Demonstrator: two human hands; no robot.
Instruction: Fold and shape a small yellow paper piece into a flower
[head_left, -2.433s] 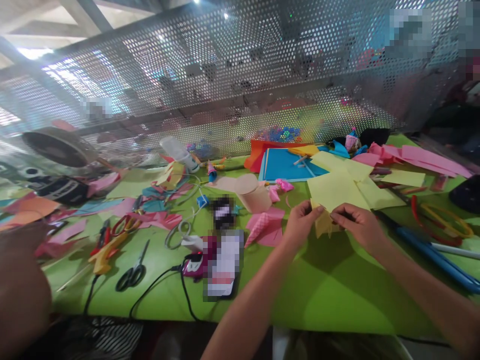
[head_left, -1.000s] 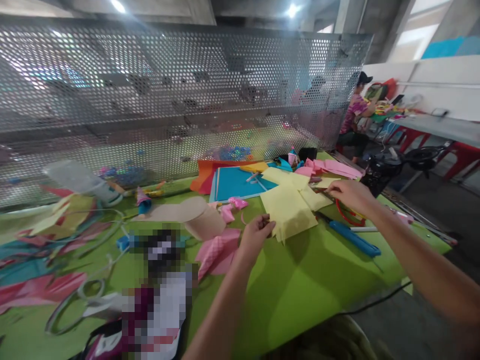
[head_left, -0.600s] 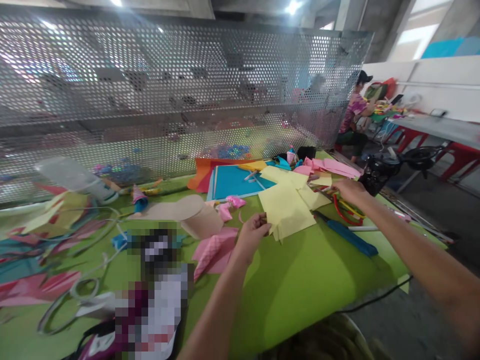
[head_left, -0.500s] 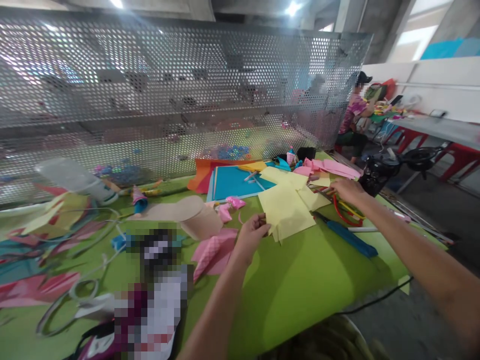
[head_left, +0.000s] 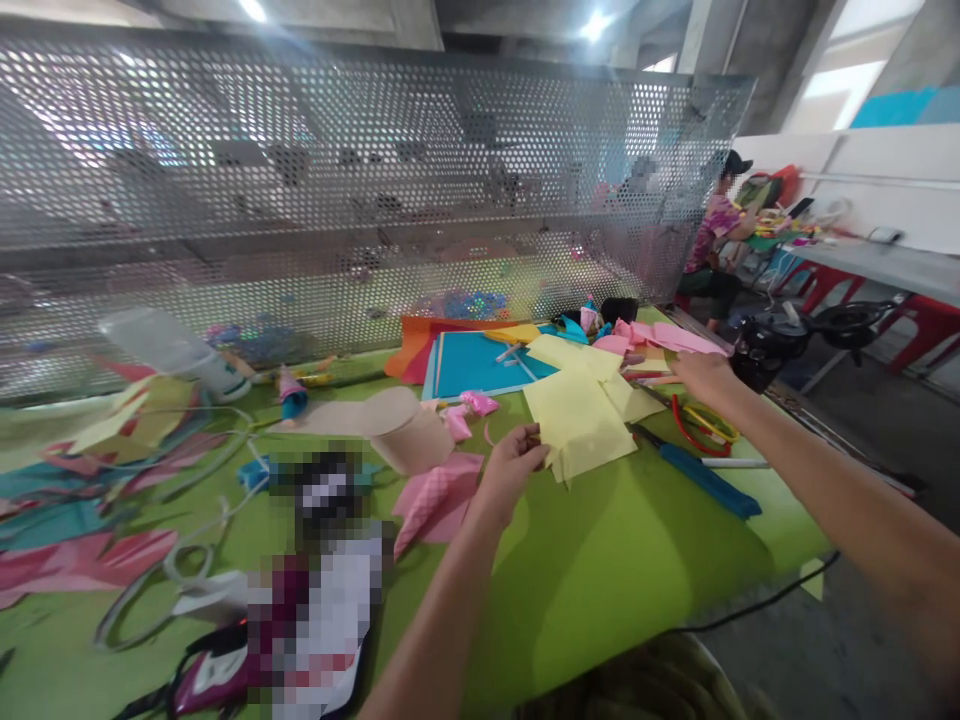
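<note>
My left hand [head_left: 514, 468] is closed, its thumb and fingers pinching the left edge of a pale yellow paper sheet [head_left: 581, 415]. More yellow sheets overlap behind that one. Farther to the right, my right hand [head_left: 703, 372] reaches down beside pink paper pieces [head_left: 667, 335]. Its fingers are bent together, and whatever lies between them is hidden. Just below that hand are red and yellow handles [head_left: 709, 428], perhaps of scissors. A blue-handled tool [head_left: 709, 480] lies on the green tabletop [head_left: 600, 580], right of the yellow paper.
Blue paper [head_left: 472, 362] and orange sheets [head_left: 409, 350] lie at the back, before a perforated metal screen [head_left: 337, 200]. A beige paper roll [head_left: 409, 430], pink cone [head_left: 424, 505], white cable [head_left: 187, 570] and plastic bottle [head_left: 172, 350] are to the left. Another person [head_left: 712, 235] sits far right.
The view has shifted slightly, so everything appears a little farther right. My left hand stays at the yellow paper's edge; my right hand remains near the pink pieces.
</note>
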